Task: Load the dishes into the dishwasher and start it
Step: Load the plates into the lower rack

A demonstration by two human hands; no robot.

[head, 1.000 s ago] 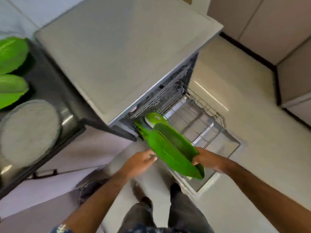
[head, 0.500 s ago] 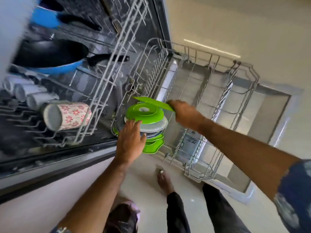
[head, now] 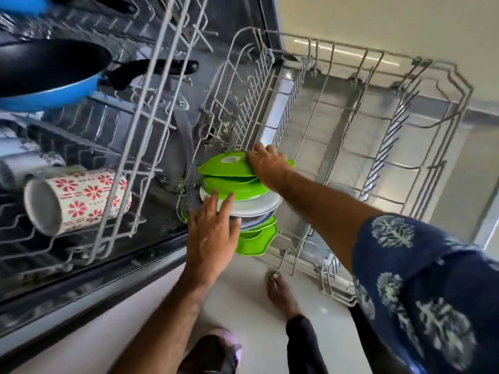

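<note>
No lettering can be made out: a round pale sticker on the underside of the top green plate (head: pixel 229 168) is too blurred to read, and the flowered mug (head: pixel 78 198) bears pattern only, no words

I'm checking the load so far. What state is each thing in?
Wire lower rack: pulled out.
Green plastic plates: stacked in the rack's corner.
Floral ceramic mug: lying sideways, upper rack.
Blue frying pan: loaded.
Right hand: on top plate.
Left hand: open, steadying the stack.
</note>
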